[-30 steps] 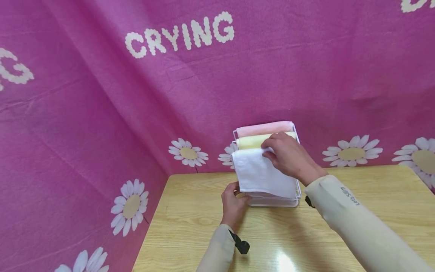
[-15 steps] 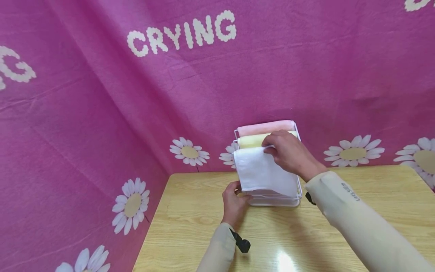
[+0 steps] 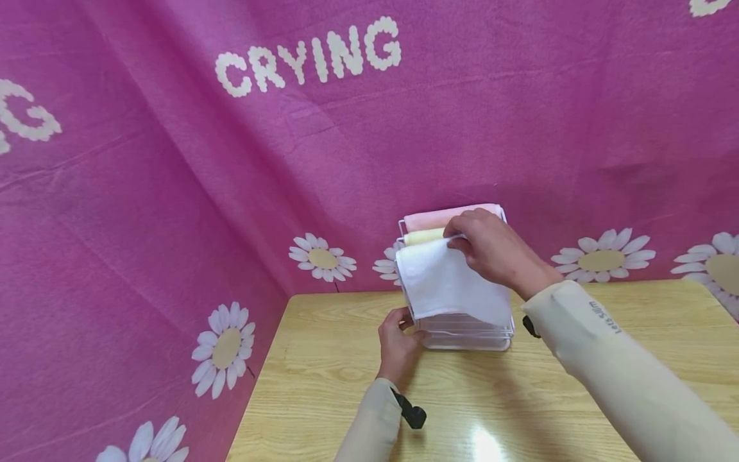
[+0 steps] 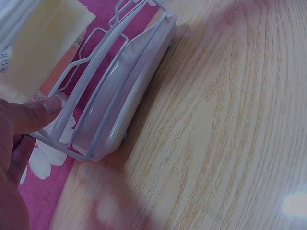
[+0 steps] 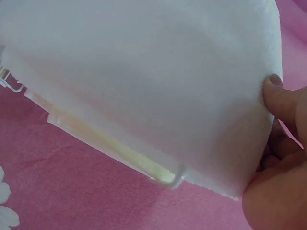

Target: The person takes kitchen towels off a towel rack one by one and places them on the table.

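A: What has the right hand (image 3: 493, 247) got?

B: From my remote seat I see its fingers drawn into a firm pinch on the upper edge of the white cloth (image 3: 450, 282), with no other cloth that I can make out in them.

A: Which way does the cloth lie from there?

B: Downward and largely to the left, over the front of the rack (image 3: 466, 335). What shows is wider than tall, so I judge that its long axis runs left to right across the rack.

A: Which hand is nearer?

B: The right, touching it. I find the left hand (image 3: 397, 343) curled on the rack's left side, just beside the cloth's lower left corner; I cannot tell whether it touches cloth.

A: Farther out?

B: Behind, I see the yellow cloth (image 3: 424, 237), then the pink cloth (image 3: 430, 220); below, the wooden table (image 3: 323, 372).
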Available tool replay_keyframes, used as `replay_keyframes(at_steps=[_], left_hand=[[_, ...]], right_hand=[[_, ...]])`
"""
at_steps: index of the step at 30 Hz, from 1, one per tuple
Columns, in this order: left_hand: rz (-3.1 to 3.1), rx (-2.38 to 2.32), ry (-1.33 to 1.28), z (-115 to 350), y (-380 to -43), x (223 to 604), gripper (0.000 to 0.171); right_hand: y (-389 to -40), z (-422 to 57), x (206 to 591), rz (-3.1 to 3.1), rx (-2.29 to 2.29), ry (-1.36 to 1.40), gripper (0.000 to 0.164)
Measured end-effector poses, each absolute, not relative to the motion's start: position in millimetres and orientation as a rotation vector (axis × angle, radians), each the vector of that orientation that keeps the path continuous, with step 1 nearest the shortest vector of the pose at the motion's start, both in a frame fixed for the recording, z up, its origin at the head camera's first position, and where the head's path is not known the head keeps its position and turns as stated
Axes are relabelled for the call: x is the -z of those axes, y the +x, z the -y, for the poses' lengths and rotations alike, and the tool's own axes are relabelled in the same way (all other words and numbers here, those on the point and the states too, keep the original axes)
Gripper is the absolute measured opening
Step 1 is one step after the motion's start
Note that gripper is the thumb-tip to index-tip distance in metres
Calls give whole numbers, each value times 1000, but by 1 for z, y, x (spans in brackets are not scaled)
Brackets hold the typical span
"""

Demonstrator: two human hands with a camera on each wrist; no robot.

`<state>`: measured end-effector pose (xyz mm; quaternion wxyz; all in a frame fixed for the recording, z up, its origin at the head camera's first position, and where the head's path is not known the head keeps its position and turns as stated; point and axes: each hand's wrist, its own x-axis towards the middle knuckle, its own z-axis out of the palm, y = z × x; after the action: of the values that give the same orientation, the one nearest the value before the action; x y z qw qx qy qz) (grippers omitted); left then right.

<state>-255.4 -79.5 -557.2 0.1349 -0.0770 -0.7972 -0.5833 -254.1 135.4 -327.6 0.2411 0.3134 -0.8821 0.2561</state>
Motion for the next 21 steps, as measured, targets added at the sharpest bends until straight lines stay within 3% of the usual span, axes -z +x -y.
replay_keyframes(at_steps=[21], left_hand=[[2322,1690,-251,81,-256,556,45]], right_hand=[[-244,-135,281,2453,-670,831,6]])
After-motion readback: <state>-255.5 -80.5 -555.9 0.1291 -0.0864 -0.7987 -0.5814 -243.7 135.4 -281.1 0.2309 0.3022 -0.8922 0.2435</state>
